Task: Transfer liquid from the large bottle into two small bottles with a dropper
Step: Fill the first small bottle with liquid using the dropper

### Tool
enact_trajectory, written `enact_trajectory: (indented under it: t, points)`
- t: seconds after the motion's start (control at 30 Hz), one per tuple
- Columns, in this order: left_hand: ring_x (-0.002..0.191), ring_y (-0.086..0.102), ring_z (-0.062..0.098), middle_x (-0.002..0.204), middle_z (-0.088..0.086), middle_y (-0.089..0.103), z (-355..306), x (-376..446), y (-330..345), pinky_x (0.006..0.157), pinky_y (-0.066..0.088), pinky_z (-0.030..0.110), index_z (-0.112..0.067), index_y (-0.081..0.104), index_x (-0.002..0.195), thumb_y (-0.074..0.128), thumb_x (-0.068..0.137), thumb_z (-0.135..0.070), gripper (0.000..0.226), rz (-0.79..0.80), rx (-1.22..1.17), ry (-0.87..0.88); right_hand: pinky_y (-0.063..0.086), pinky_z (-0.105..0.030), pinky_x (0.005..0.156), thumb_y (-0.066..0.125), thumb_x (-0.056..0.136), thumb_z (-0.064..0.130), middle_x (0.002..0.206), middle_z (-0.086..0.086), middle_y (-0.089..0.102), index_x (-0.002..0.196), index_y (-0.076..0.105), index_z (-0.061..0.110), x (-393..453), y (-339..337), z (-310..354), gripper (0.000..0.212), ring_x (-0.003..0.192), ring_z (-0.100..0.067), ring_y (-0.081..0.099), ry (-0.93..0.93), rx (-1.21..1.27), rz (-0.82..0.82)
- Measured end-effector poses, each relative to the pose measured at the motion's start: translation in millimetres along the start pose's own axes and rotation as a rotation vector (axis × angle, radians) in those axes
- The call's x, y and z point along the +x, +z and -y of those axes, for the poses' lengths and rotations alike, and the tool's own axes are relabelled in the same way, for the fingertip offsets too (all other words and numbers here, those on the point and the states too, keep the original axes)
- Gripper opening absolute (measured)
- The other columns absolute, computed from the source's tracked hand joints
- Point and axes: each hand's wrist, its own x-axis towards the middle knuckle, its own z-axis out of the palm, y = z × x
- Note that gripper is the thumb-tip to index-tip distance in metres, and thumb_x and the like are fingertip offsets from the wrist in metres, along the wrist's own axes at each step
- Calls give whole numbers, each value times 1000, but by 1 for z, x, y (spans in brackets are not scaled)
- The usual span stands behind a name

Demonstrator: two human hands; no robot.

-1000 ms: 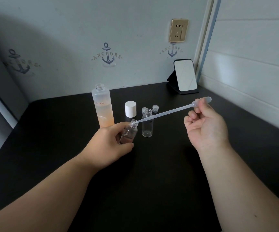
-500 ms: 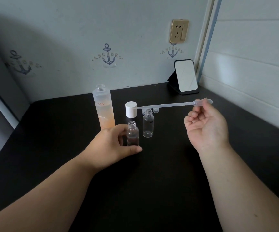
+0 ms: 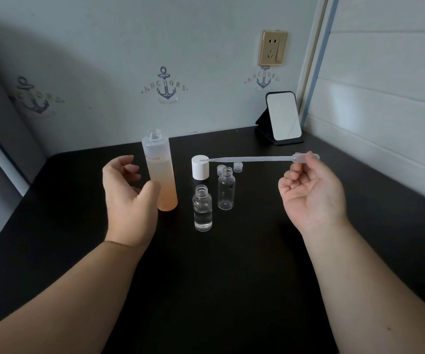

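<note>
Now that the left hand (image 3: 129, 200) has let go of the nearer small bottle (image 3: 202, 208), that bottle stands upright by itself on the black bench (image 3: 232, 290), just below the centre of the frame, with clear liquid filling roughly its lower third. Half a second ago the hand was setting it down; now its grip is spread, fingers loosely curved and holding nothing, left of centre with the thumb close against the large bottle (image 3: 160, 169). I judge the first fill finished or paused, and the hand about to steady the large bottle for another draw.

The right hand (image 3: 311, 192), right of centre, pinches the bulb of the plastic dropper (image 3: 252, 158) between thumb and fingertips, as it did before. The stem has swung from a downward slant to nearly level, and its tip hangs in front of the white cap (image 3: 200, 167). The second small bottle (image 3: 226, 189) stands just beside the first and looks empty, so about half the task remains. Two small clear caps (image 3: 237, 166) lie behind it.

The large bottle, uncapped and tinted orange toward its base, carries orange lettering of which only "care" reads clearly. The wall shows anchor motifs (image 3: 166, 85) lettered "ANCHORS". A standing mirror (image 3: 283, 117) and a gold wall socket (image 3: 274, 48) occupy the upper right.
</note>
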Motion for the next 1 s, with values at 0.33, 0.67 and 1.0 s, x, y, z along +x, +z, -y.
enact_trajectory:
  t: [0.33, 0.67, 1.0]
  points:
    - [91, 60, 2, 99, -21, 58, 22, 11, 11, 66, 41, 15, -28, 51, 130, 69, 88, -49, 50, 202, 332, -125, 46, -20, 54, 69, 94, 17, 70, 0, 62, 78, 76, 8, -1, 2, -2, 19, 56, -10, 54, 21, -18, -3]
    - [94, 51, -24, 100, -47, 54, 10, 5, 7, 71, 45, 20, -69, 45, 100, 76, 87, -37, 47, 232, 252, -9, 48, -20, 58, 67, 96, 21, 71, 2, 63, 75, 79, 12, -3, 5, -1, 26, 60, -8, 57, -13, -9, 68]
    - [99, 48, -21, 104, -42, 54, 8, 4, 8, 71, 40, 20, -67, 49, 99, 76, 86, -31, 47, 246, 332, 124, 49, -20, 60, 66, 97, 20, 73, 2, 66, 74, 80, 15, -2, 4, -1, 28, 61, -9, 60, -61, -60, 68]
